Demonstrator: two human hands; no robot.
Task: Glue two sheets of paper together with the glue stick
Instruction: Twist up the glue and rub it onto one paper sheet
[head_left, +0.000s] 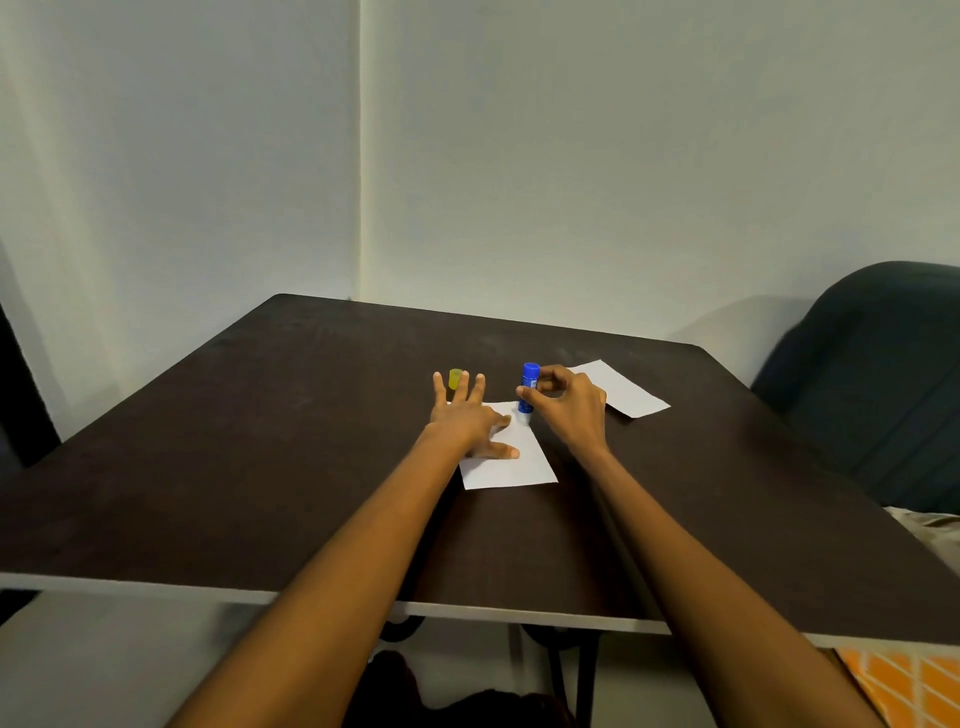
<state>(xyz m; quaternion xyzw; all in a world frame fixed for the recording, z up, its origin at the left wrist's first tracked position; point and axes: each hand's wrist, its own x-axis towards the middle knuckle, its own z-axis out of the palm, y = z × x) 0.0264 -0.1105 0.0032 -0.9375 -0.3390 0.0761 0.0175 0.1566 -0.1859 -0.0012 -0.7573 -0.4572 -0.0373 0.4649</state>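
A white sheet of paper (514, 462) lies near the middle of the dark table (260, 467). My left hand (467, 415) rests flat on its left part, fingers spread. My right hand (566, 402) grips a blue glue stick (529, 387), held upright with its lower end touching the sheet's far right corner. A second white sheet (623, 389) lies further right, partly hidden behind my right hand. The yellow cap (455, 378) stands on the table just beyond my left fingers.
The table stands in a corner of pale walls. A dark upholstered chair (872, 395) is at the right, close to the table's edge. An orange patterned cloth (909, 680) shows at the bottom right, below the table's near edge.
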